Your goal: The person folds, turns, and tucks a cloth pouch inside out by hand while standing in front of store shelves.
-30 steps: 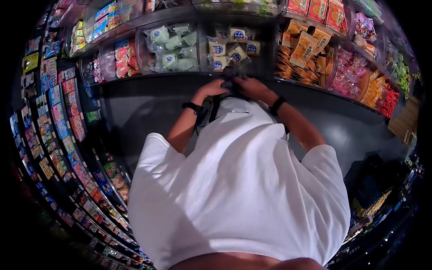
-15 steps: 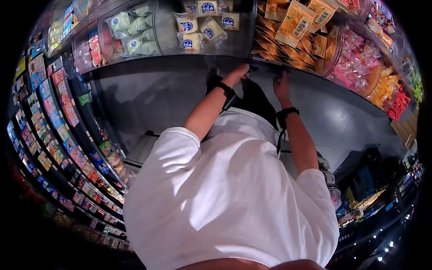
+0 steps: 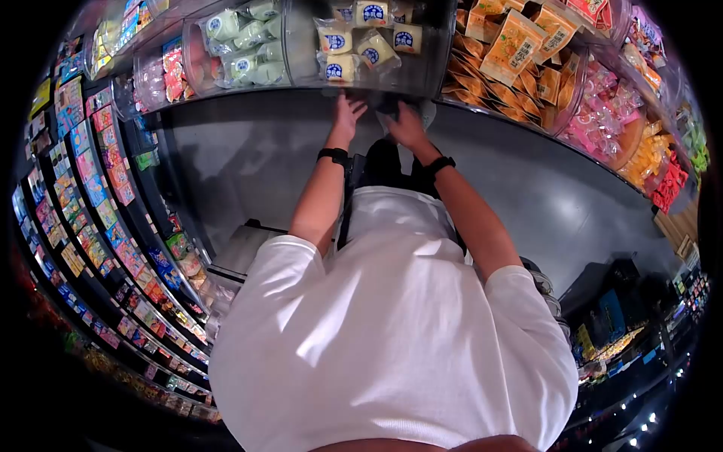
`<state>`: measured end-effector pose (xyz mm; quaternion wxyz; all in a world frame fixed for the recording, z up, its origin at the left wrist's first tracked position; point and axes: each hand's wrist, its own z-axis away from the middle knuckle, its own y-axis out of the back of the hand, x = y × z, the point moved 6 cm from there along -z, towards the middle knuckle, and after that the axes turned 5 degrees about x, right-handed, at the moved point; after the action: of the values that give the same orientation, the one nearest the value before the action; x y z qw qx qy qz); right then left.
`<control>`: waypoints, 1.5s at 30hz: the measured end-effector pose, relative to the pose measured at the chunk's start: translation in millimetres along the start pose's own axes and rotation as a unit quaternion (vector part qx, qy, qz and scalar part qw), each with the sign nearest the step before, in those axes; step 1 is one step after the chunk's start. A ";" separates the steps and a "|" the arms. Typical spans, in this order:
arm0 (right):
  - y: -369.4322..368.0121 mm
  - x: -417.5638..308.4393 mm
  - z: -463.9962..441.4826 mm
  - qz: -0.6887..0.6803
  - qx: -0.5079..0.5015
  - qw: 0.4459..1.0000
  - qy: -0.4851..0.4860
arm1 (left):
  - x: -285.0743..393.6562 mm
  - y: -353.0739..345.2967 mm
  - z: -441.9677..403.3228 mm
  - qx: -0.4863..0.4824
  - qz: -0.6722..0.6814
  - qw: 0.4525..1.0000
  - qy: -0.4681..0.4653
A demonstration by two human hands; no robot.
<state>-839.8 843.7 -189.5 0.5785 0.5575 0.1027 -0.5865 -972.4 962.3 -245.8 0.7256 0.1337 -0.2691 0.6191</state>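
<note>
My left hand (image 3: 348, 117) is held just below the front edge of the candy bins, its fingers spread with nothing visible in them. Beside it, my right hand (image 3: 407, 124) has its fingers curled by a dark, blurred shape (image 3: 387, 102) under the bin edge. What that shape is, I cannot make out. Above the hands is a clear bin with several white wrapped packs (image 3: 340, 68) bearing blue round labels. Orange pouches (image 3: 514, 50) fill the bin to its right. Both wrists wear black bands.
Pale green wrapped packs (image 3: 248, 45) lie in a bin at the upper left. Pink wrapped sweets (image 3: 595, 102) curve away at the right. Tall shelves of packets (image 3: 105, 173) line the left side. Grey floor (image 3: 527, 188) shows below the bins.
Both hands have moved left along the bin edge, from near the orange pouches to beneath the white packs. My left hand's fingers now spread apart. The view has shifted slightly.
</note>
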 end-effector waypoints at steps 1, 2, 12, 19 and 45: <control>-4.7 -7.3 -0.7 -0.031 -0.007 0.999 0.004 | 1.8 10.7 -2.8 0.025 0.032 0.999 -0.033; -11.3 -7.6 -4.5 -0.039 -0.014 0.999 0.004 | 3.4 12.3 0.8 0.021 0.051 0.998 -0.021; 78.2 90.9 28.1 0.045 0.147 0.968 -0.197 | -53.5 -104.4 17.7 -0.156 -0.183 0.965 0.100; 96.5 157.8 14.6 -0.012 0.115 0.965 -0.237 | -59.6 -120.7 10.1 -0.155 -0.178 0.972 -0.010; 33.7 53.2 -2.8 -0.070 0.001 0.978 -0.194 | -55.2 -55.0 -26.5 -0.147 0.054 0.987 0.036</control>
<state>-796.0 805.4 -214.0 0.5446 0.4248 0.0268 -0.7227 -918.0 919.8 -290.5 0.7120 -0.0118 -0.3373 0.6158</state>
